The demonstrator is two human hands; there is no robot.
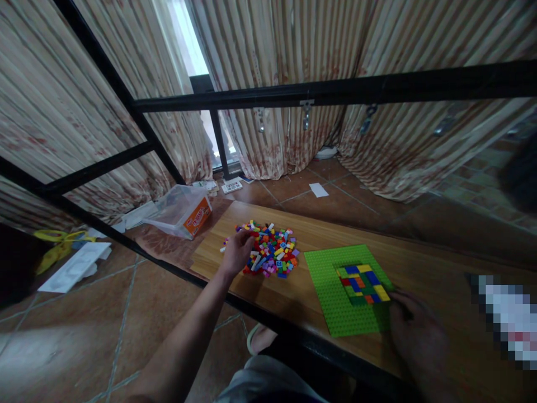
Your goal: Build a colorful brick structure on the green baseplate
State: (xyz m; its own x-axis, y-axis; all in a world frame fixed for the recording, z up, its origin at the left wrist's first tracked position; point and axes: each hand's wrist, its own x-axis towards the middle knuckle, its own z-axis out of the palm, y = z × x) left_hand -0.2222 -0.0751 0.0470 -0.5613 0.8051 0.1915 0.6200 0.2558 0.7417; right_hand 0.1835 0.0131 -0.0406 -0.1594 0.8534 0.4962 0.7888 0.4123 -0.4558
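Baseplate: one, green, studded; your left hand bunches its fingers together over one brick pile left of it; right hand's fingers, beside it, you can't tell.

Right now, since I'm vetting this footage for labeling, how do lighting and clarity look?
Head view: dim overall, with a bright window between curtains; pale glare on the floor, lower left; right hand darker than left hand; pixelated patch at right edge.

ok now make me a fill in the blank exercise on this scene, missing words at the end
The baseplate under the joined bricks is ____.
The hand at the loose bricks is the ____ one.
The label on the plastic bin is mostly ____.
The bars before the curtains are ____.
Missing words: green; left; orange; black
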